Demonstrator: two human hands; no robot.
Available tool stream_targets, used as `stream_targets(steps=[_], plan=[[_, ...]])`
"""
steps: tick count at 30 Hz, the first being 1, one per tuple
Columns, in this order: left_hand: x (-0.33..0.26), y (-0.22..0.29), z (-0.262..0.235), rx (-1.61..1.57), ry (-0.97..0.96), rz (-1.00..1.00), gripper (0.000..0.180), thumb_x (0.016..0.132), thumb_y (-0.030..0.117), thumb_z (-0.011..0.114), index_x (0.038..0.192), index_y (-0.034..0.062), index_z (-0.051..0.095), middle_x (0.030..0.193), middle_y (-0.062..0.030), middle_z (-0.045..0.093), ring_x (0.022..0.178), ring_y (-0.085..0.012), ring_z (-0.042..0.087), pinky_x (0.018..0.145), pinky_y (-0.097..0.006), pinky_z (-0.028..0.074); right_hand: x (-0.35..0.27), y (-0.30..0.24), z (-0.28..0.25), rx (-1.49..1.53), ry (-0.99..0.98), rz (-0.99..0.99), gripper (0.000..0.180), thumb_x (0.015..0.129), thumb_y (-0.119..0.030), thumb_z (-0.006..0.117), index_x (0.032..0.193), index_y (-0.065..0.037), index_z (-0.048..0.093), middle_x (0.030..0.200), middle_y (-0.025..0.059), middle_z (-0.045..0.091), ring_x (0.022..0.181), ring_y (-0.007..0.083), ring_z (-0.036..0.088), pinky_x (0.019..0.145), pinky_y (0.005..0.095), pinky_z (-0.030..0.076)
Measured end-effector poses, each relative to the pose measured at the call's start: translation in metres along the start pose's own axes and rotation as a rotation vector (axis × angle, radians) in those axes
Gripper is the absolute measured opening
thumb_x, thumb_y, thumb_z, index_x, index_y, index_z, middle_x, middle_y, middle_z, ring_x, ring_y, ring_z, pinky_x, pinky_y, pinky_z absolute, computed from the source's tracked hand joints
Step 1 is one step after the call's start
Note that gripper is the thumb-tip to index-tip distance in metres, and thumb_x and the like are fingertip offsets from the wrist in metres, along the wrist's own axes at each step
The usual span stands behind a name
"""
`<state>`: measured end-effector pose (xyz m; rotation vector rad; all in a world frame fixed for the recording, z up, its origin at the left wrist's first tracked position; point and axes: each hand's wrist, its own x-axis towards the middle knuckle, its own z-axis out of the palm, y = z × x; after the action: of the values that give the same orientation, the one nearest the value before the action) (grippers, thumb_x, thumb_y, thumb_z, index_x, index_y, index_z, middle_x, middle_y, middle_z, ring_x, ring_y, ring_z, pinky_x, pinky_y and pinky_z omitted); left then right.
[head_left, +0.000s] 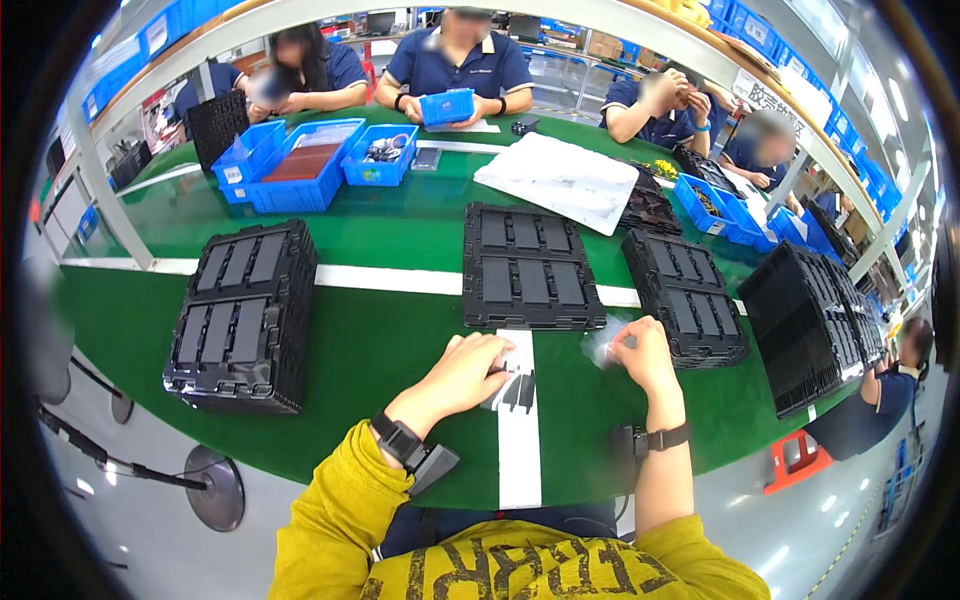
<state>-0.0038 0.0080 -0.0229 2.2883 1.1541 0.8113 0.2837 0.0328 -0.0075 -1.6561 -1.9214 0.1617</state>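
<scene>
My left hand (462, 374) is over the white strip on the table, thumb and fingers closed at the edge of a small pale card with black strips (516, 391). Its fingers partly cover the card. To the right, my right hand (645, 352) pinches a crumpled piece of clear plastic film (603, 343), which looks blurred. Just beyond both hands lies a black tray (527, 268) with rows of flat dark grey rectangular pieces. Both my wrists wear black straps with small devices.
Stacked black trays stand at the left (240, 310) and right (690, 295), with more upright trays (810, 325) at the far right. Beyond are a white sheet (560, 180) and blue bins (310, 180). Several people sit across the green table (400, 390); a metal frame (110, 215) spans it.
</scene>
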Motion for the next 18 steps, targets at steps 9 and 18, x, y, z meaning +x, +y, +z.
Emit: stream_targets(steps=[9,18], plan=[[-0.003,0.002,0.0,0.08,0.089,-0.088,0.025,0.076,0.017,0.063,0.094,0.0058,0.05,0.079,-0.0073,0.053,0.081,-0.0244,0.051,0.075,-0.036,0.034,0.007,0.005,0.016,0.018,0.19,-0.115,0.016,0.062,-0.006,0.071,0.074,-0.003,0.062,0.08,0.009,0.053,0.085,0.0278,0.049,0.077,0.0357,0.041],[-0.007,0.002,0.004,0.207,0.203,-0.117,0.025,0.072,0.016,0.066,0.088,0.0066,0.05,0.093,-0.0095,0.046,0.092,-0.0262,0.045,0.078,-0.036,0.033,0.005,0.016,0.013,-0.102,0.082,-0.191,0.008,0.07,-0.005,0.064,0.074,0.0,0.061,0.073,0.0128,0.056,0.072,0.0292,0.055,0.069,0.0356,0.045]])
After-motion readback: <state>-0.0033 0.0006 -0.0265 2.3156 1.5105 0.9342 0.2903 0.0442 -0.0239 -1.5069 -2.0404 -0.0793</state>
